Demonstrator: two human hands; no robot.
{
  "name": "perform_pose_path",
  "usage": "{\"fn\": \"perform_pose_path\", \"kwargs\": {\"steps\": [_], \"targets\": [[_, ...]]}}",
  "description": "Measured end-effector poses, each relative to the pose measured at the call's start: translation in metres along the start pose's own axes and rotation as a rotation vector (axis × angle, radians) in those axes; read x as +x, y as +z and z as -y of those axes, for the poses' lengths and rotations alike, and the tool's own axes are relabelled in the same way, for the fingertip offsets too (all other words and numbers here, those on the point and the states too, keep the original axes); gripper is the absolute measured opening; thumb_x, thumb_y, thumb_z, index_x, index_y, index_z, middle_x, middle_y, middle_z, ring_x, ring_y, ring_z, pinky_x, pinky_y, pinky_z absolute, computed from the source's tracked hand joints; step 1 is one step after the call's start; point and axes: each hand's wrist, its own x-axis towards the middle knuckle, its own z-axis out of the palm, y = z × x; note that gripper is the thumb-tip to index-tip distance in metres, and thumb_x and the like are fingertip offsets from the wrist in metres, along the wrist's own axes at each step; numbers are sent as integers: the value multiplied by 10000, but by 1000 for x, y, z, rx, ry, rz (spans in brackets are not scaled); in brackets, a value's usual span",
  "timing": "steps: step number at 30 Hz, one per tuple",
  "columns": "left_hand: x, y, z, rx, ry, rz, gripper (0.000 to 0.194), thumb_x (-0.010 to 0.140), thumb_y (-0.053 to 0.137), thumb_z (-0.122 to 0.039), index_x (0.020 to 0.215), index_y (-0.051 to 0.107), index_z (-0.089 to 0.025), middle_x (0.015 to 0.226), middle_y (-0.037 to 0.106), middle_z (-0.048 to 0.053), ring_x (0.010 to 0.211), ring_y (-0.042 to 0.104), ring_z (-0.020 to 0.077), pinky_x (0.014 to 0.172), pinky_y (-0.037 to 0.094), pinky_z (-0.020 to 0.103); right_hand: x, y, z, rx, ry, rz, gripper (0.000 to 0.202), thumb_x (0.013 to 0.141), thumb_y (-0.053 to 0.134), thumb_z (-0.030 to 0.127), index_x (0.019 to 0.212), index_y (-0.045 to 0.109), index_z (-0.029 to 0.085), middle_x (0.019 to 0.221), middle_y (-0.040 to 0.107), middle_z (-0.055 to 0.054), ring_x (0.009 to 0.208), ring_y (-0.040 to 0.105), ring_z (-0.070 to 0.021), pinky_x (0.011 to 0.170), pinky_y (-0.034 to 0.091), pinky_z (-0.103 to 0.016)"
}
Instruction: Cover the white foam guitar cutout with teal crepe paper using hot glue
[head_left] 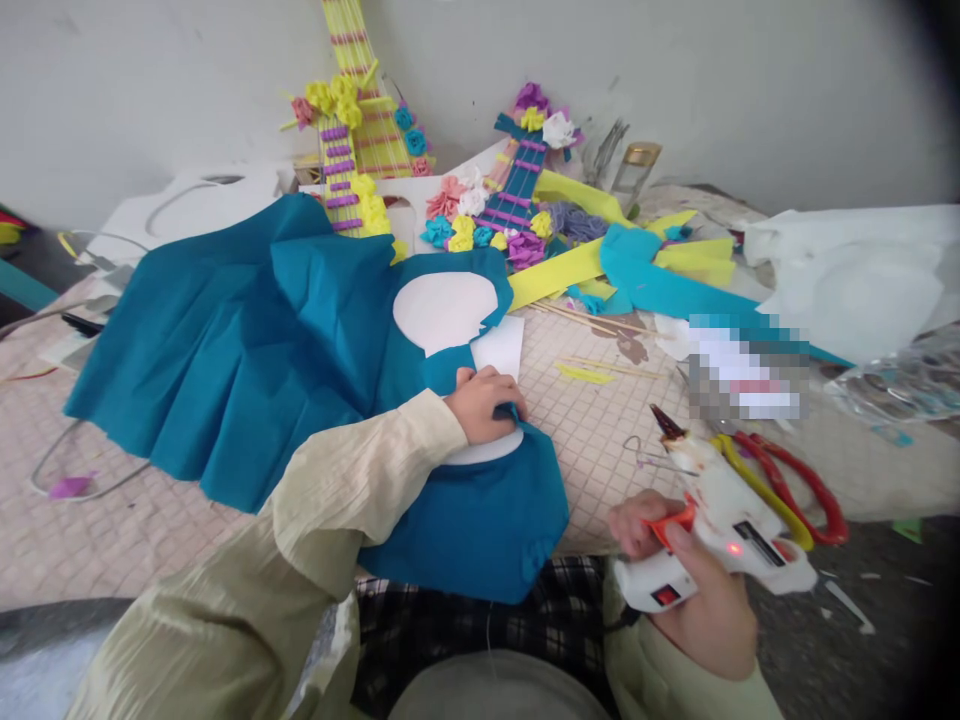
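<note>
My right hand (709,600) grips a white hot glue gun (720,510) by its handle, with the fingers at the orange trigger. Its dark, stained nozzle points up and to the left, and a small red light glows on its side. My left hand (487,405) is closed over a folded edge of teal crepe paper (480,530), pressing it down onto a white cut-out board (480,450). Part of the board is covered by the paper, and a rounded white area (442,305) shows farther up. The rest of the teal sheet spreads left in loose folds.
Red-handled scissors (814,490) lie right beside the glue gun. Behind stand a yellow decorated piece (341,180) and a teal one (517,185) with paper flowers. Thin sticks (592,318), paper strips (675,280) and clear plastic packaging (900,385) cover the table's right side.
</note>
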Motion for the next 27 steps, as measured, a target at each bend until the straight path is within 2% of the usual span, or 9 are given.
{"fn": "perform_pose_path", "kwargs": {"steps": [3,9,20,27], "targets": [[1,2,3,-1,17,-6,187,717,474,-175,821,629,-192,921,627,29,933,487,220,767,260,386,0,1,0,-23,2,-6,118,722,589,294,675,611,188,597,450,-3,554,419,-120,531,368,-298],[2,5,9,-8,-33,-22,194,806,434,-252,825,617,-191,845,638,35,905,523,221,765,258,383,0,0,1,-22,22,-16,125,700,610,318,663,606,198,581,446,-2,542,404,-120,505,353,-282],[2,5,10,-66,-22,22,234,851,390,-248,933,604,-199,929,647,40,948,543,211,785,230,390,0,-1,-1,-13,25,15,128,729,587,311,679,611,196,584,445,4,547,425,-112,518,357,-272],[0,5,10,-125,-18,9,220,838,417,-246,919,618,-212,875,660,12,857,563,177,806,216,389,-2,-4,-3,-48,34,4,105,734,581,290,704,612,194,584,474,-2,542,440,-125,521,353,-295]]}}
